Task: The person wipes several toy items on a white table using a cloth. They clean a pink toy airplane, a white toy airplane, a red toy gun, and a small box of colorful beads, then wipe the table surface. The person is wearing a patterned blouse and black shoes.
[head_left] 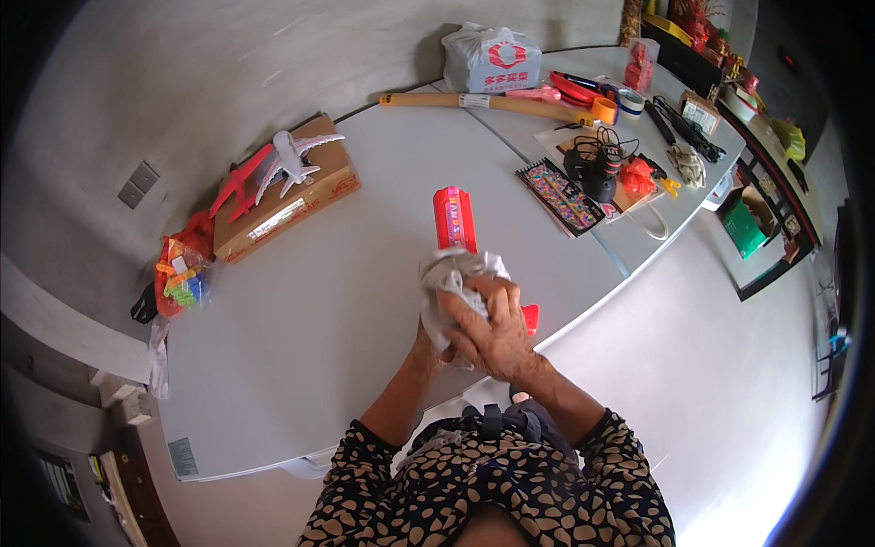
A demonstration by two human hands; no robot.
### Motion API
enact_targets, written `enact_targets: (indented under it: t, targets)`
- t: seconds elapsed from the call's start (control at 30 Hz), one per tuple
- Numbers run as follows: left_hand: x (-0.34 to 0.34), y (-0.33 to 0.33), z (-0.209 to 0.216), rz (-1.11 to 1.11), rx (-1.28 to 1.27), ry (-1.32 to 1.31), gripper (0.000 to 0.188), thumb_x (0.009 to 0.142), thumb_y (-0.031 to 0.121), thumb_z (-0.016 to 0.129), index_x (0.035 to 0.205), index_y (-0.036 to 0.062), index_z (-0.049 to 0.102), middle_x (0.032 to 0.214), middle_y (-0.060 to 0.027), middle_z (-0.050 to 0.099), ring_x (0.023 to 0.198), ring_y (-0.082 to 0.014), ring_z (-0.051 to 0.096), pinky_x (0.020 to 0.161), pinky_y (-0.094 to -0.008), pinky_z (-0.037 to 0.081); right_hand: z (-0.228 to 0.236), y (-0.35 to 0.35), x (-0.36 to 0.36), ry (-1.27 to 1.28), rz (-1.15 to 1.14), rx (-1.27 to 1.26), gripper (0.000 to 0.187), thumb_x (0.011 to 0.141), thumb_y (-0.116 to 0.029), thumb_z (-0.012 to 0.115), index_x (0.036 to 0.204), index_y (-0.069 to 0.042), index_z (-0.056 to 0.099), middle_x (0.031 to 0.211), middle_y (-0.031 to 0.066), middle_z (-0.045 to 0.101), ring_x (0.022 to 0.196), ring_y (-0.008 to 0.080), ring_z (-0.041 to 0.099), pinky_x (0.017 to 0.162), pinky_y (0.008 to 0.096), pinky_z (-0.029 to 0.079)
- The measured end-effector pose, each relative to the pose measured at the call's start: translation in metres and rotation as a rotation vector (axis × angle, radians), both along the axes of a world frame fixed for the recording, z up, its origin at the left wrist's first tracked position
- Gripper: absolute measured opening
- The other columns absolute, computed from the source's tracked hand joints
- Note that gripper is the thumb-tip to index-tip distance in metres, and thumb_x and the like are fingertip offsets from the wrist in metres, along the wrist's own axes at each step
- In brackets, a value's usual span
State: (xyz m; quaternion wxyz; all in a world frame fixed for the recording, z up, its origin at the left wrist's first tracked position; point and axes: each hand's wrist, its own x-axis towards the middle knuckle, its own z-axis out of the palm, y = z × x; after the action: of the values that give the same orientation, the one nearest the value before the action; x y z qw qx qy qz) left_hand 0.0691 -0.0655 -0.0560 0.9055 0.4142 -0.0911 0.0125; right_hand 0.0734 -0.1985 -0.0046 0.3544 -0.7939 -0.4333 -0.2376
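Observation:
A long red plastic toy (454,219) with coloured letters along its top lies lengthwise in front of me. Its near part is covered by a crumpled whitish cloth (437,296), and another red piece (530,319) shows to the right of my fingers, apparently part of the same toy. My right hand (492,333) is closed on the cloth, fingers bent and pressing it against the toy. Beneath the cloth goes my left hand (436,346); only its wrist side shows, and its fingers are hidden. Whether the toy rests on the table or is held just above it, I cannot tell.
On the grey table (301,365), a cardboard box (292,205) at left bears a toy plane (290,159). A long cardboard tube (492,105) and a plastic bag (492,59) sit at the back. A patterned notebook (561,196) and black cabled device (600,173) are at right.

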Motion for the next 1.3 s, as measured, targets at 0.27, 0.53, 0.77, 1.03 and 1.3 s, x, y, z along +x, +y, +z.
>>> enact_targets:
  t: [0.27, 0.53, 0.77, 1.03, 1.3]
  targets:
    - [0.001, -0.016, 0.022, 0.026, 0.002, 0.442, 0.051, 0.099, 0.049, 0.033, 0.132, 0.0111, 0.043, 0.111, -0.0051, 0.060, 0.095, -0.0163, 0.064, 0.073, -0.0322, 0.057, 0.009, 0.025, 0.064, -0.043, -0.260, 0.104, 0.033, 0.076, -0.019, 0.068, 0.109, -0.020, 0.066, 0.126, 0.0071, 0.048, 0.114, 0.0353, 0.043, 0.090, 0.0482, 0.038]
    - [0.006, -0.005, 0.018, 0.088, -0.006, 0.416, 0.051, 0.101, 0.047, 0.027, 0.136, 0.0116, 0.041, 0.123, -0.0062, 0.055, 0.110, -0.0174, 0.057, 0.089, -0.0351, 0.051, 0.007, 0.041, 0.068, 0.205, -0.171, 0.348, 0.029, 0.081, -0.005, 0.063, 0.109, -0.010, 0.063, 0.126, 0.0190, 0.050, 0.105, 0.0381, 0.058, 0.082, 0.0413, 0.054]
    - [-0.006, -0.006, 0.020, 0.170, 0.039, 0.409, 0.049, 0.101, 0.041, 0.028, 0.136, 0.0077, 0.040, 0.129, -0.0094, 0.051, 0.118, -0.0205, 0.053, 0.098, -0.0348, 0.046, -0.008, 0.026, 0.013, 0.028, -0.245, 0.135, 0.036, 0.072, -0.012, 0.073, 0.106, -0.013, 0.065, 0.124, 0.0159, 0.050, 0.105, 0.0359, 0.051, 0.088, 0.0466, 0.043]
    - [0.000, 0.000, 0.002, 0.097, 0.048, 0.307, 0.052, 0.100, 0.042, 0.040, 0.138, 0.0072, 0.037, 0.133, -0.0093, 0.049, 0.121, -0.0208, 0.051, 0.099, -0.0366, 0.046, -0.002, 0.034, 0.022, -0.017, -0.291, 0.230, 0.030, 0.074, -0.005, 0.068, 0.102, -0.011, 0.065, 0.113, 0.0156, 0.054, 0.099, 0.0350, 0.053, 0.084, 0.0446, 0.045]
    - [0.009, 0.006, 0.014, 0.024, -0.023, 0.285, 0.061, 0.101, 0.050, 0.022, 0.145, 0.0079, 0.027, 0.140, -0.0097, 0.042, 0.128, -0.0220, 0.044, 0.105, -0.0385, 0.040, 0.010, 0.060, 0.074, 0.396, -0.292, 0.566, 0.029, 0.081, -0.008, 0.064, 0.108, -0.015, 0.064, 0.108, 0.0172, 0.052, 0.094, 0.0361, 0.055, 0.083, 0.0429, 0.048]
